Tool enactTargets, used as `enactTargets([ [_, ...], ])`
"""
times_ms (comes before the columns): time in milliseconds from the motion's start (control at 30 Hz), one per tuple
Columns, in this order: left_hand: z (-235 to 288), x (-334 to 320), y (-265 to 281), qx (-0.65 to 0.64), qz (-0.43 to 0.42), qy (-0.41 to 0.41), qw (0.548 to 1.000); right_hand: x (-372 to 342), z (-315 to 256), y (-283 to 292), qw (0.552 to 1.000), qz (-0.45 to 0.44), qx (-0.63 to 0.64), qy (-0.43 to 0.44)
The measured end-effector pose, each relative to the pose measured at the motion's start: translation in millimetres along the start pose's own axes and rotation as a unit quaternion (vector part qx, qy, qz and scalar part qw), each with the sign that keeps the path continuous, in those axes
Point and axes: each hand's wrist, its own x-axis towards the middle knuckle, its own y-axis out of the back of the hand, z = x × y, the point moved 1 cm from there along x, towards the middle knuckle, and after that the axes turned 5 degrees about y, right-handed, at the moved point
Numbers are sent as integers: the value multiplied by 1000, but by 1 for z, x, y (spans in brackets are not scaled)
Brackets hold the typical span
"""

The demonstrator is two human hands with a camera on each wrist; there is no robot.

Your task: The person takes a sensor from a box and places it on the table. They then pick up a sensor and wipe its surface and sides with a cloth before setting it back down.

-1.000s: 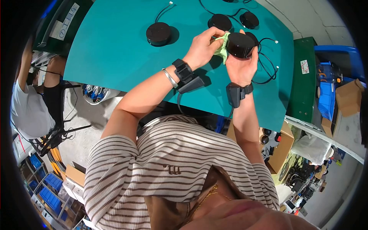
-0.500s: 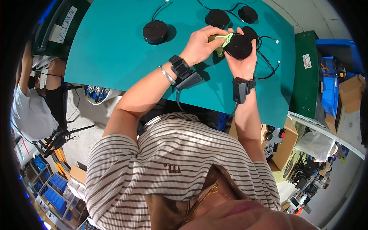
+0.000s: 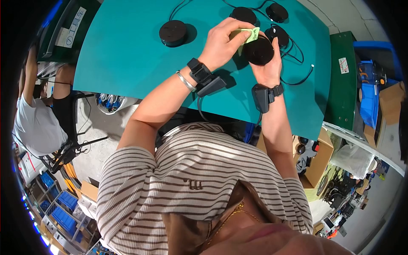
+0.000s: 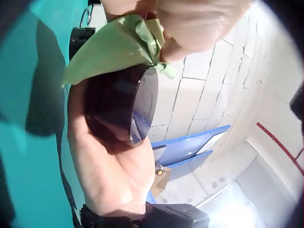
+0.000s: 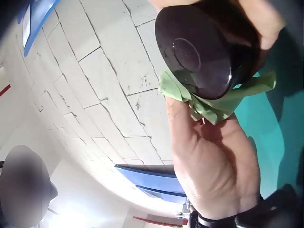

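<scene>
In the head view my left hand [image 3: 219, 44] pinches a light green cloth [image 3: 253, 34] against the upper edge of a black puck-shaped device [image 3: 258, 52]. My right hand [image 3: 268, 73] holds that device from below, its palm turned up and its fingers around the far side. From the left wrist, the cloth [image 4: 107, 52] drapes over the device's side wall [image 4: 107, 104], and the glossy flat face is turned sideways. The right wrist view shows a round raised mark on the device's flat face [image 5: 187, 54], with the cloth [image 5: 213, 107] bunched along its rim.
More black round devices lie on the green table [image 3: 127, 63]: one at the left [image 3: 173, 34], others [image 3: 244, 15] beyond my hands. Black cables [image 3: 299, 80] with small white plugs curl at the right. A green cabinet [image 3: 342, 85] and blue bins [image 3: 369, 104] stand right of the table.
The device has tilted in my right hand, from its side wall showing to its flat face showing. My left hand has shifted up with the cloth, from the device's left side to its top edge.
</scene>
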Motion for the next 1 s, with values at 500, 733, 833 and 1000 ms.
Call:
enactTargets([
  [500,-10,-2,-1,148,-21,23,989,2,4,7,997,50,-54,19],
  [733,-12,-1,-1,166,-23,59,984,3,7,9,997,40,-66,26],
  [833,-15,-1,0,143,-18,58,988,0,5,5,996,52,-66,27],
  [1000,-15,0,1,147,-25,56,987,2,6,8,996,41,-74,21],
])
